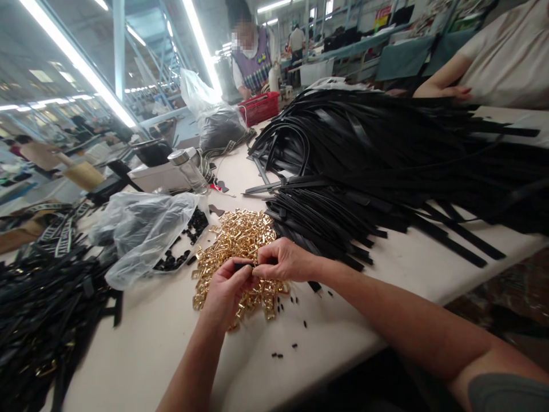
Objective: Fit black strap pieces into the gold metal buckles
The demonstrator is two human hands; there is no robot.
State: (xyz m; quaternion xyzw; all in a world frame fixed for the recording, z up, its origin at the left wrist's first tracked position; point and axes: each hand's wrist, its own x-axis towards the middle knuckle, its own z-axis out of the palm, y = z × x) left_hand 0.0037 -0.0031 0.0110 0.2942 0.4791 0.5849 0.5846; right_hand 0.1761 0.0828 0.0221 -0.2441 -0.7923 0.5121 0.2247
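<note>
Above a heap of gold-coloured metal buckles [244, 232], my two hands meet fingertip to fingertip. My left hand [229, 283] pinches a small black piece [243, 266], which looks like the end of a strap or a loop; most of it is hidden by the fingers. My right hand [286, 262] is closed in a pinch at the same spot, thumb against forefinger, and what lies between them is too small to make out. Just beyond my right hand lies a bundle of black straps [317, 212]. Several tiny black pieces [278, 355] are scattered on the table near me.
A large pile of black straps [364, 131] covers the right of the table [253, 377]. To the left are a clear plastic bag [141, 229], small black loops [171, 261], a glass bottle [189, 171] and finished buckled straps [38, 320]. A red basket [259, 107] and other people are behind.
</note>
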